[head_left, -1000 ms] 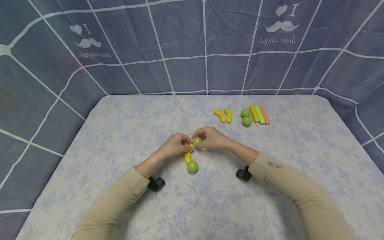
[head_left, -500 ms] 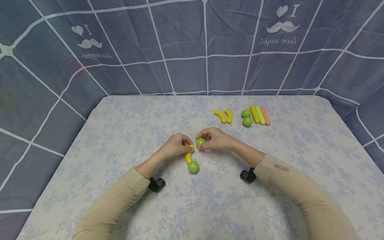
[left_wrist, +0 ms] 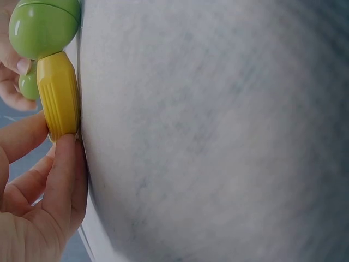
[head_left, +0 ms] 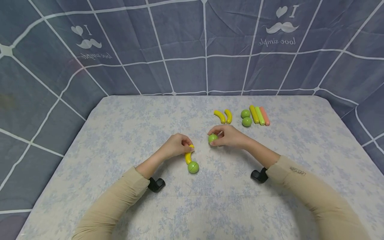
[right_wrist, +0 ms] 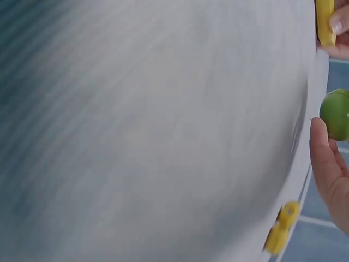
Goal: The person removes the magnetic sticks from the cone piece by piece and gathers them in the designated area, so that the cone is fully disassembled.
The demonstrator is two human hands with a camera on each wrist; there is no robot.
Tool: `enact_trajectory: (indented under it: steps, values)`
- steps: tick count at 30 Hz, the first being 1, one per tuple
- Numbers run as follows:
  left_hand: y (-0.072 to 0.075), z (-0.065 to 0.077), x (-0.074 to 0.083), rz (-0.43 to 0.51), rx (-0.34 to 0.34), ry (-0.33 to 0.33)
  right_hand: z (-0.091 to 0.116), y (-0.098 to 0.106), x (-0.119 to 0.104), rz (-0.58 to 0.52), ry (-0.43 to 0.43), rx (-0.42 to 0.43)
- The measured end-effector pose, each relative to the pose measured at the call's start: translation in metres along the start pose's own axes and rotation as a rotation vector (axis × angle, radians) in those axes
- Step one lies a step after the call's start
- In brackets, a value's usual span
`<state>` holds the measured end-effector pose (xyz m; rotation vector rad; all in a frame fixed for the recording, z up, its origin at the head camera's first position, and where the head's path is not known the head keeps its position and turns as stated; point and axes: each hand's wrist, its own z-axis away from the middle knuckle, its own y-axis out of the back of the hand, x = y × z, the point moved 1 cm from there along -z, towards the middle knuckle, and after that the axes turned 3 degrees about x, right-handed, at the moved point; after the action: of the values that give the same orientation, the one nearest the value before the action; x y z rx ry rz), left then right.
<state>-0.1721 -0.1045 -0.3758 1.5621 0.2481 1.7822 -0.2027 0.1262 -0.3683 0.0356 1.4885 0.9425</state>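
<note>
A yellow toy banana [head_left: 188, 158] lies near the table's middle, its far end pinched by my left hand [head_left: 175, 145]. Touching the banana's near end is a round green toy fruit [head_left: 193, 167] with a seam across it, also large in the left wrist view above the banana [left_wrist: 59, 93]. To the right, apart from the banana, my right hand [head_left: 229, 136] holds another green toy fruit [head_left: 212, 138] between thumb and fingers. The right wrist view shows this fruit [right_wrist: 336, 114] at its right edge, partly cut off.
At the back right lie two yellow toy bananas [head_left: 224, 116] and two green toy fruits [head_left: 246, 118]. Beside them is a row of yellow, light green and pink sticks [head_left: 259, 115]. A tiled-pattern cloth [head_left: 186, 75] hangs behind the patterned tabletop [head_left: 144, 120].
My right hand has moved right, carrying the green toy fruit away from the banana's far end. My left hand stays in place on the banana.
</note>
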Motion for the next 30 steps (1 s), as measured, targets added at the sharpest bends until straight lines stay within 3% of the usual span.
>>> enact_trajectory:
  steps: [9,17,23,30]
  values:
    - [-0.001,0.0,-0.002,0.07,-0.017,0.028,0.022,0.029,0.02,-0.009,-0.063,0.058]
    - [0.0,-0.002,-0.004,0.081,-0.023,0.043,0.04,0.052,0.038,0.068,-0.09,0.126]
    - [0.001,-0.002,-0.003,0.097,-0.027,0.048,0.047,0.063,0.047,0.119,-0.119,0.172]
    - [-0.001,-0.001,-0.004,0.094,-0.03,0.043,0.046,0.069,0.056,0.169,-0.094,0.207]
